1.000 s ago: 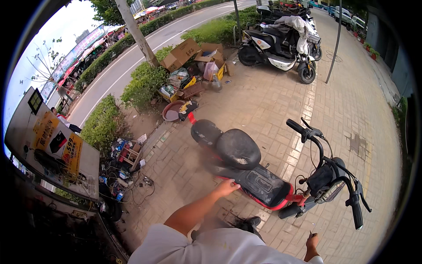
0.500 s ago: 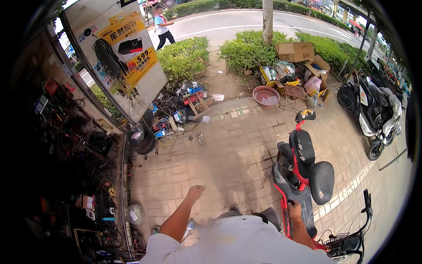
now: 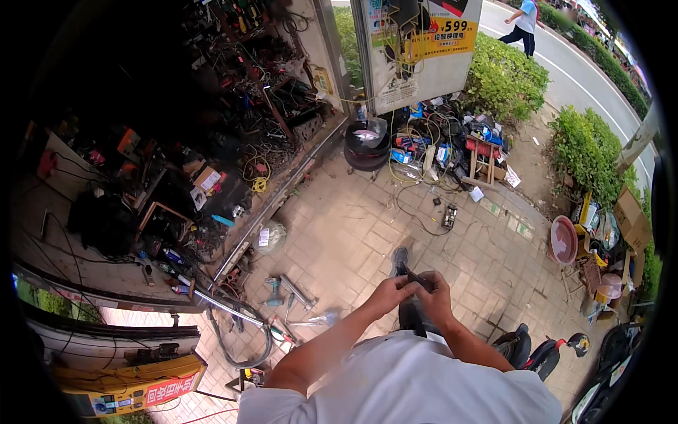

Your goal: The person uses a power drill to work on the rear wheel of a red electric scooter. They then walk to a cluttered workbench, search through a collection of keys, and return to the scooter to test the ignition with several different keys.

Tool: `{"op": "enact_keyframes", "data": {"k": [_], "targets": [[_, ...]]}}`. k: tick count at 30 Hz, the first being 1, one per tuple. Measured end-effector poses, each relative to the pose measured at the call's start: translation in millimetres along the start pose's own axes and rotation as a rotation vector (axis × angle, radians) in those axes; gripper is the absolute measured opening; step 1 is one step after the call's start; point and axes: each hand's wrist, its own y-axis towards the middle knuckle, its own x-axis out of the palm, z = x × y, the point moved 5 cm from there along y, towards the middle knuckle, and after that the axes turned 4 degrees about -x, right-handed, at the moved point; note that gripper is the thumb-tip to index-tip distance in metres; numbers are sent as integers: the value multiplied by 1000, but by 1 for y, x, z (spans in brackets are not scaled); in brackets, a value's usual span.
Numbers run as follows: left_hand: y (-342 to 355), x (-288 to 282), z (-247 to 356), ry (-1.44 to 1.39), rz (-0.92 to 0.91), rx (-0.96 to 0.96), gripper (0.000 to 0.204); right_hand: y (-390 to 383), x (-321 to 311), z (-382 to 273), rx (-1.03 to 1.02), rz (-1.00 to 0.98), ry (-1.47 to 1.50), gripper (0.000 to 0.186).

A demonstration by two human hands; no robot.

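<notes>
In front of my body my two hands meet, above the brick paving. My left hand (image 3: 390,295) is closed, its fingertips pinching one side of a small dark piece (image 3: 422,280). From the other side my right hand (image 3: 436,298) also grips that piece, its fingers bent around it. Fingers cover most of it, so its kind does not show. Just beyond the hands is my dark shoe (image 3: 400,260) on the paving.
Left of me lie a teal power drill (image 3: 273,291) and a metal tube (image 3: 296,292). A cluttered workshop (image 3: 233,141) opens beyond a metal sill. Cables and parts (image 3: 431,152) pile below a sign panel (image 3: 424,71). Behind my right arm stands the red-and-black scooter (image 3: 544,357).
My view has swung left toward the workshop. My right hand has left the scooter, and both hands have come together on a small dark piece.
</notes>
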Motion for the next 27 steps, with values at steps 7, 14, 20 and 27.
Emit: {"op": "enact_keyframes", "data": {"k": [7,14,20,27], "targets": [[91,-134,85,-369,497,113,27,206,89,-3,-446,-170,-172,22],[70,-282,178,-447,966,208,38,339,233,-92,-599,-756,-301,26],[22,-486,154,-356,1313,506,21,502,355,-150,-952,-747,-601,28],[37,-727,190,-515,1364,609,29,687,586,-288,-1609,-620,-877,18]]}}
